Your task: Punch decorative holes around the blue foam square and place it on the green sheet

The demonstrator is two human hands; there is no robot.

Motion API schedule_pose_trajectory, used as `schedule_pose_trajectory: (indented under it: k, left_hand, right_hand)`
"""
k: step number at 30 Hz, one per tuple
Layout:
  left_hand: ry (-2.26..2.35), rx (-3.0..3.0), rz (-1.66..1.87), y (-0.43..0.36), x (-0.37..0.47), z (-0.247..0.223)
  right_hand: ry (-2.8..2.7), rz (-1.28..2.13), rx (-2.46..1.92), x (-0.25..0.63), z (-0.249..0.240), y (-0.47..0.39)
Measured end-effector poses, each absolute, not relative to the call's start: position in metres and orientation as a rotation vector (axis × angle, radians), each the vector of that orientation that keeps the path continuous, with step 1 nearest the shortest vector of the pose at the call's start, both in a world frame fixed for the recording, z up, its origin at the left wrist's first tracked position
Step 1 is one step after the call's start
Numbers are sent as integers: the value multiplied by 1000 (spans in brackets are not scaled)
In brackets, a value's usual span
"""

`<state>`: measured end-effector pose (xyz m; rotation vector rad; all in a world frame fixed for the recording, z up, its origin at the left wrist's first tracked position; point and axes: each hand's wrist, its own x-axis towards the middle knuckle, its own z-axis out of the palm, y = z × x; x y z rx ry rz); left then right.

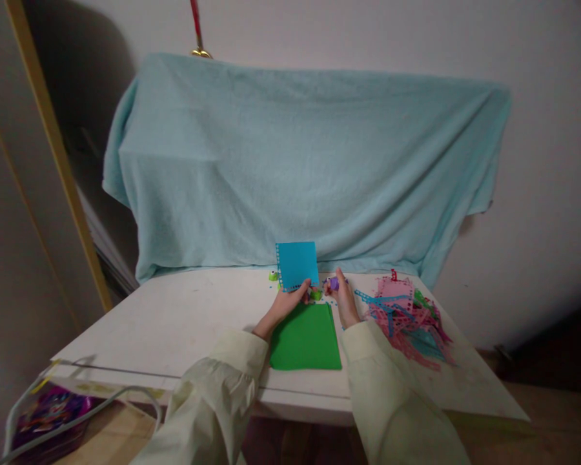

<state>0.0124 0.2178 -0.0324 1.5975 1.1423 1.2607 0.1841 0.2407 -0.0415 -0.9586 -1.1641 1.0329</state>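
Observation:
My left hand (293, 298) is closed on the lower edge of a square blue sheet of paper (297, 263), raised above the table. Rows of small punched holes run along the sheet's left and bottom edges. Just right of it, my right hand (345, 303) is wrapped round a small purple craft hole punch (334, 284), apart from the paper. A stack of green paper (306, 339) lies flat between my forearms. Behind my left fingers sits a small green punch (315, 294), partly covered. Another green piece (273, 276) stands left of the blue sheet.
A tangled heap of pink, blue and green perforated paper strips (407, 316) lies on the right side of the white table (174, 323). Tiny blue paper bits are scattered near my hands. A light blue cloth (310, 161) hangs behind the table. A pale cable (77, 423) loops at the lower left.

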Motion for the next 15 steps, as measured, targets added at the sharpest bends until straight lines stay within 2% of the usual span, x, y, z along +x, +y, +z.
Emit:
schedule_pose_trajectory:
  k: [4, 15]
  left_hand:
    - [1139, 1640, 1278, 217, 12, -32]
    - [1116, 1670, 1286, 215, 11, -29]
  right_hand:
    - [-1088, 1138, -918, 182, -35, 235]
    - [-1265, 1126, -864, 178, -33, 234]
